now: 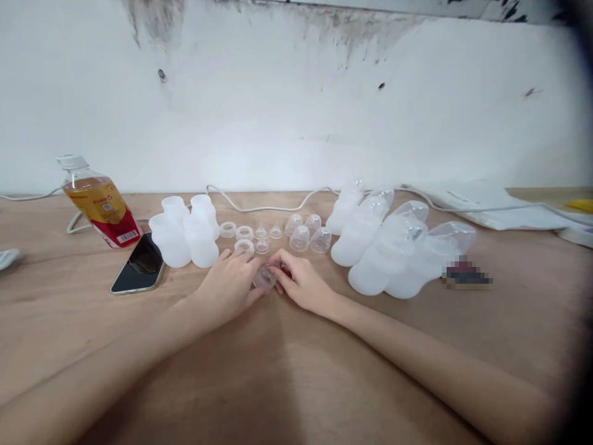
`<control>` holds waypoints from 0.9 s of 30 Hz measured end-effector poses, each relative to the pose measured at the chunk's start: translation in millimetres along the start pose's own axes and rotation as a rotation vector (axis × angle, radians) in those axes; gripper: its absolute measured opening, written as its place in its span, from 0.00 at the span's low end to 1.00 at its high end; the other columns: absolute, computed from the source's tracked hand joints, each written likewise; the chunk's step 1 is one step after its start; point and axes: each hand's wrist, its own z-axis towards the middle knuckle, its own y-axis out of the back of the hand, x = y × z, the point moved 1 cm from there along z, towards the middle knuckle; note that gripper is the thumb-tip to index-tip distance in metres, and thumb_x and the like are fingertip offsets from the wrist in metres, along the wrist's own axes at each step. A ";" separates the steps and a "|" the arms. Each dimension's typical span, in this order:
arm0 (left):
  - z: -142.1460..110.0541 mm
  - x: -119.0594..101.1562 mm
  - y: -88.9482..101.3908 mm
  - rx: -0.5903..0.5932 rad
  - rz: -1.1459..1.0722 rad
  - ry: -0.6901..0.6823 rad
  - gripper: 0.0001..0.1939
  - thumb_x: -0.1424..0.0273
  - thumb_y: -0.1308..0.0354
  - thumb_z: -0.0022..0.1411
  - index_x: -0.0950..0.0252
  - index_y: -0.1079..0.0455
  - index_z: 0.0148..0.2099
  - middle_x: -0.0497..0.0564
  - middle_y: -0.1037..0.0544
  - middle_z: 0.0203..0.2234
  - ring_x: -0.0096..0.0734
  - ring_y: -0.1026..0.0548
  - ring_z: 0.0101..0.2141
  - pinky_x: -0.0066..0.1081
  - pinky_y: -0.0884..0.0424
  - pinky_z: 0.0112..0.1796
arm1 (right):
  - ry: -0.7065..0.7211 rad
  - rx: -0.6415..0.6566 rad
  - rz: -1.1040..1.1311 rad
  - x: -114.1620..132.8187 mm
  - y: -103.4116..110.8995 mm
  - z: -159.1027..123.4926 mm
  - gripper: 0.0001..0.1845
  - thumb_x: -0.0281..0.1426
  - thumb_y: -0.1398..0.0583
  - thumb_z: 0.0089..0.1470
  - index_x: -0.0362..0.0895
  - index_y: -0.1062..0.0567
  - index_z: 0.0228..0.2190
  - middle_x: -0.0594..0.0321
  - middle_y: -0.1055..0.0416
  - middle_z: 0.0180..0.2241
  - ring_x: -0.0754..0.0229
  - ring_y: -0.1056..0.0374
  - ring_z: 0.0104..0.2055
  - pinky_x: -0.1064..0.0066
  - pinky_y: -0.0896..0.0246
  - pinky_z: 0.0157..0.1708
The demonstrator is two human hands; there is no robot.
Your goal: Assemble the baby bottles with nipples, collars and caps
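My left hand (pixel 230 282) and my right hand (pixel 303 283) meet at the middle of the wooden table (pixel 278 371). Together their fingertips grip a small clear plastic piece (pixel 265 276). Just beyond the hands lie white rings (pixel 244 233), small clear valves (pixel 261 232) and clear caps (pixel 299 238). To the left stand several white bottle bodies (pixel 185 238). To the right lie several assembled white bottles with clear covers (pixel 393 250).
A phone (pixel 140 264) lies face up at the left, next to a tilted drink bottle (pixel 99 204). A white cable (pixel 264 207) runs along the wall. White bags (pixel 491 207) sit at the far right. A blurred dark object (pixel 466 275) lies by the bottles.
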 end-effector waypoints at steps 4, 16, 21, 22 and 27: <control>-5.7 3.3 10.0 -0.001 0.231 -0.007 0.15 0.62 0.46 0.54 0.70 0.31 0.37 0.59 0.29 0.37 0.45 0.33 0.40 0.39 0.37 0.38 | -0.161 -0.200 -0.121 -7.3 8.5 1.7 0.10 0.35 0.54 0.57 0.42 0.38 0.34 0.66 0.33 0.21 0.65 0.36 0.23 0.74 0.43 0.26; -10.0 19.0 -4.7 -0.119 0.582 0.008 0.15 0.78 0.51 0.53 0.79 0.29 0.42 0.69 0.39 0.52 0.57 0.49 0.55 0.51 0.53 0.53 | -0.297 -0.052 -0.807 1.3 10.4 26.1 0.16 0.34 0.51 0.55 0.36 0.37 0.42 0.49 0.29 0.33 0.49 0.31 0.32 0.66 0.41 0.25; -7.2 18.9 2.4 -0.147 0.542 0.022 0.15 0.80 0.53 0.53 0.75 0.28 0.40 0.65 0.36 0.50 0.58 0.46 0.54 0.52 0.50 0.52 | -0.016 -0.198 -0.784 22.2 10.2 48.4 0.16 0.31 0.54 0.56 0.38 0.35 0.43 0.49 0.33 0.42 0.53 0.34 0.39 0.67 0.40 0.32; -7.0 19.1 3.2 -0.154 0.531 0.029 0.15 0.80 0.53 0.53 0.75 0.28 0.40 0.65 0.35 0.50 0.57 0.46 0.54 0.52 0.50 0.52 | 0.067 -0.172 -0.756 25.8 8.3 58.3 0.15 0.28 0.54 0.56 0.38 0.34 0.42 0.51 0.33 0.42 0.54 0.36 0.42 0.67 0.41 0.37; -7.6 22.5 3.7 -0.144 0.499 0.046 0.13 0.78 0.50 0.51 0.75 0.28 0.38 0.66 0.35 0.50 0.59 0.47 0.55 0.53 0.52 0.53 | 0.235 0.161 -0.718 27.0 -6.9 110.8 0.13 0.26 0.51 0.53 0.37 0.29 0.36 0.52 0.30 0.39 0.54 0.37 0.45 0.62 0.49 0.47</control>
